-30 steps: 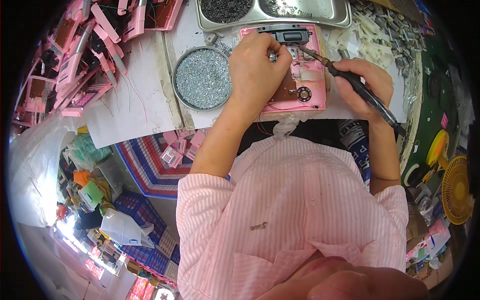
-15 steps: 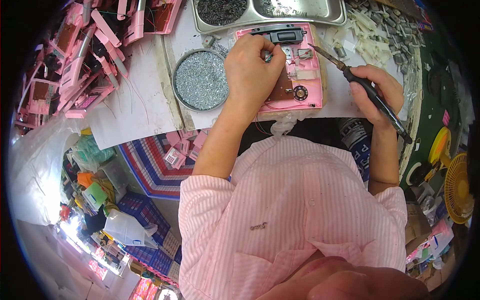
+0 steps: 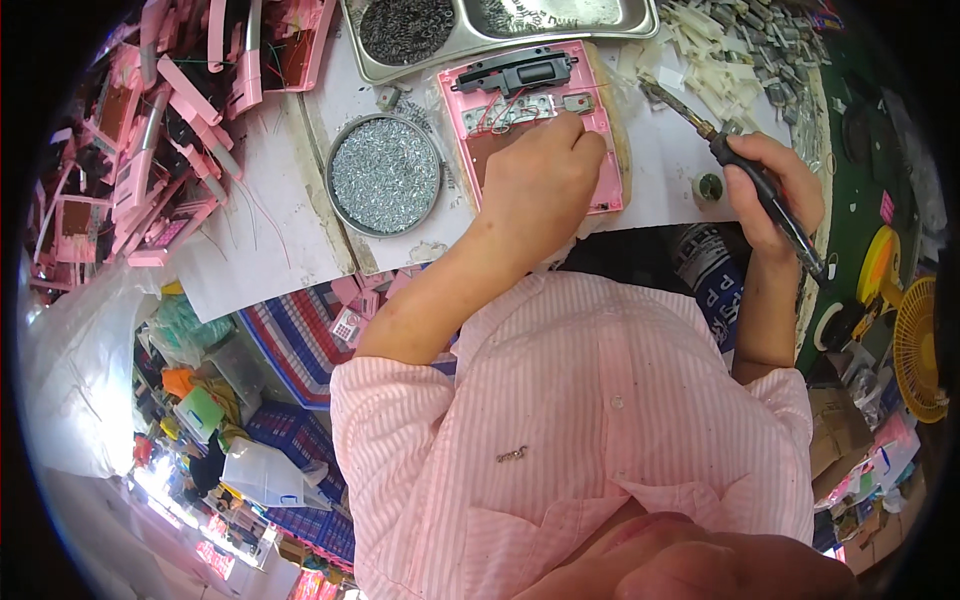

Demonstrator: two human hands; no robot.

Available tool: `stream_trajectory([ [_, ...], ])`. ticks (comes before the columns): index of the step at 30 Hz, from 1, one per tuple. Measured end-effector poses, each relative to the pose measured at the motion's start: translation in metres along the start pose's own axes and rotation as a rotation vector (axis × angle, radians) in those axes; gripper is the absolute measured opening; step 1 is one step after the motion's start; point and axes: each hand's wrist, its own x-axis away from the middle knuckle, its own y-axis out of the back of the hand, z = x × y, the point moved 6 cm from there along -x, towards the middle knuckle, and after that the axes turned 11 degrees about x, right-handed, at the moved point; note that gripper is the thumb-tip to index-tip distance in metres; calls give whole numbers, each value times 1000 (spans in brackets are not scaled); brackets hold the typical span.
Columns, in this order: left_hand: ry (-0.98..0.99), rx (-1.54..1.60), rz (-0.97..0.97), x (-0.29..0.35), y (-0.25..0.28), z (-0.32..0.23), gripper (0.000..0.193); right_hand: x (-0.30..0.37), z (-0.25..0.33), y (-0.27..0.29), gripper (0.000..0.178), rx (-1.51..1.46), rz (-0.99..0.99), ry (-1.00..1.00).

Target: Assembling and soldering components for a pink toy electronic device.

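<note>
A pink plastic panel (image 3: 611, 190) lies on the table in front of me. It carries a black moulded part (image 3: 515, 72), a metal plate (image 3: 508, 112) with thin wires, and a small metal box (image 3: 578, 103). My left hand (image 3: 545, 170) rests over the panel's lower right part, its fingers bent and pressed together, pointing down. Whatever the fingertips grip is hidden under the hand. Off to the right, my right hand (image 3: 785, 190) is closed round the black handle of a soldering iron (image 3: 765, 190). Its dark tip points up and left, apart from the panel.
A round tin of small screws (image 3: 385, 175) stands left of the panel. Behind is a metal tray (image 3: 640, 28) of springs and small parts. Pink casings (image 3: 140, 165) pile up far left; white pieces and small motors (image 3: 735, 55) lie far right. A small green-filled pot (image 3: 707, 187) sits near my right hand.
My left hand has moved from the panel's upper part down to its lower right, uncovering the metal plate. The soldering iron's tip has drawn away from the panel. The view has shifted slightly.
</note>
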Motion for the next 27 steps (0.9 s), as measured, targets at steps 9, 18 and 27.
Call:
stream_trajectory([
  [9, 379, 626, -40, 12, 9, 33, 11, -2, 5, -44, 42, -169, 24, -56],
  [18, 484, 662, -70, 14, 10, 37, 11, -22, 35, -99, 53, -131, 39, 130],
  [27, 359, 716, -88, 13, 10, 36, 10, -6, 35, -90, 48, -12, -7, 125],
])
